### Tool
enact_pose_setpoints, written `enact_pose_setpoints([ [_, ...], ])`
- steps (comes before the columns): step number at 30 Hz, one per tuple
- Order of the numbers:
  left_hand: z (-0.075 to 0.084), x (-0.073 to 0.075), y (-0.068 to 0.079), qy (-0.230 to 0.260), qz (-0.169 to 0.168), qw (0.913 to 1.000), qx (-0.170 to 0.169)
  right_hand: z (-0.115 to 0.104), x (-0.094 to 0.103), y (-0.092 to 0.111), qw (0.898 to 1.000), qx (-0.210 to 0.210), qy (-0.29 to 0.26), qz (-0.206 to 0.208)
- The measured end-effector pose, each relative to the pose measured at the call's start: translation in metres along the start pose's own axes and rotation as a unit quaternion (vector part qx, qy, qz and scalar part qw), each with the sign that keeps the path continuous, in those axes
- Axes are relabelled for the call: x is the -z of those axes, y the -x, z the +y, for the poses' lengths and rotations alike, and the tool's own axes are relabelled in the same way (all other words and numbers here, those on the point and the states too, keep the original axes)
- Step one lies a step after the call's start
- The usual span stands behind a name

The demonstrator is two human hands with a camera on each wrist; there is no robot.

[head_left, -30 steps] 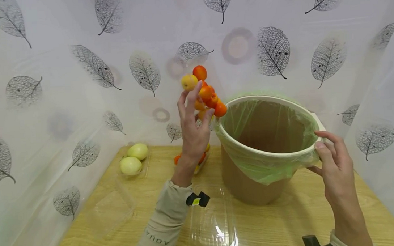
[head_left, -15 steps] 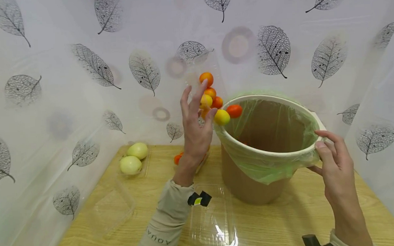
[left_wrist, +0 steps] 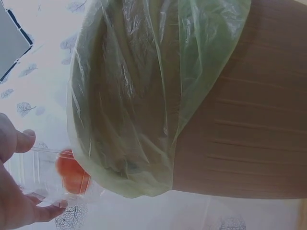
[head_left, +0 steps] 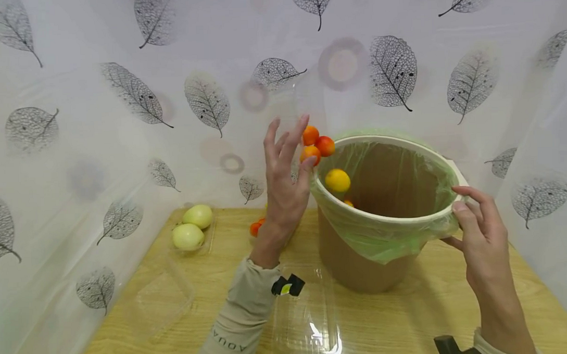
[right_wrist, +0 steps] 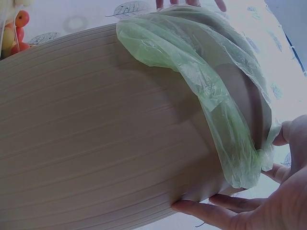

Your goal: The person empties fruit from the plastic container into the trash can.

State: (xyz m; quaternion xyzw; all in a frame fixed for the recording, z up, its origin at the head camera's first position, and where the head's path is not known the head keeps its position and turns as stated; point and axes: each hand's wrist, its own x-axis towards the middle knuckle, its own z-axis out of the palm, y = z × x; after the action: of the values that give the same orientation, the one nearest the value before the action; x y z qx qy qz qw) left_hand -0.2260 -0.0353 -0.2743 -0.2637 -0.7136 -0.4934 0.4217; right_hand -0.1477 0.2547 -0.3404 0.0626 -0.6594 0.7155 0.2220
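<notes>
My left hand (head_left: 287, 182) holds a clear plastic box (left_wrist: 45, 167), tilted at the left of the bin's rim. In the left wrist view its thumb and fingers are on the box's sides. A few red-orange cherry tomatoes (head_left: 310, 135) are at the box's lower end. A yellow cherry tomato (head_left: 337, 180) shows just inside the rim, dropping into the brown bin (head_left: 368, 270). A thin green bag (head_left: 384, 241) lines the bin and folds over its pale rim. My right hand (head_left: 483, 232) grips the rim at the right, thumb on top and fingers below. The bin's bottom is hidden.
Two pale green fruits (head_left: 188, 237) sit in a clear tray at the back left. More small red tomatoes (head_left: 255, 229) lie behind my left forearm. An empty clear box (head_left: 304, 311) lies in front of the bin, and another clear container (head_left: 163, 301) to the left.
Several tomatoes have slid out of the tilted box into the bin, leaving fewer in it. My left hand has shifted slightly right and tipped further. The right hand stays on the rim.
</notes>
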Motion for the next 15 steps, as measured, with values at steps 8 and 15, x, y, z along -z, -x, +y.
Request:
enact_pose_setpoints([
  [8, 0.001, -0.001, 0.001, -0.017, -0.001, 0.9998, -0.013, 0.001, 0.001, 0.001, 1.0, 0.0, 0.001, 0.0],
  [15, 0.016, 0.009, 0.002, -0.003, -0.008, 1.0, 0.001, 0.001, 0.0, -0.001, 1.0, 0.007, 0.002, -0.008],
])
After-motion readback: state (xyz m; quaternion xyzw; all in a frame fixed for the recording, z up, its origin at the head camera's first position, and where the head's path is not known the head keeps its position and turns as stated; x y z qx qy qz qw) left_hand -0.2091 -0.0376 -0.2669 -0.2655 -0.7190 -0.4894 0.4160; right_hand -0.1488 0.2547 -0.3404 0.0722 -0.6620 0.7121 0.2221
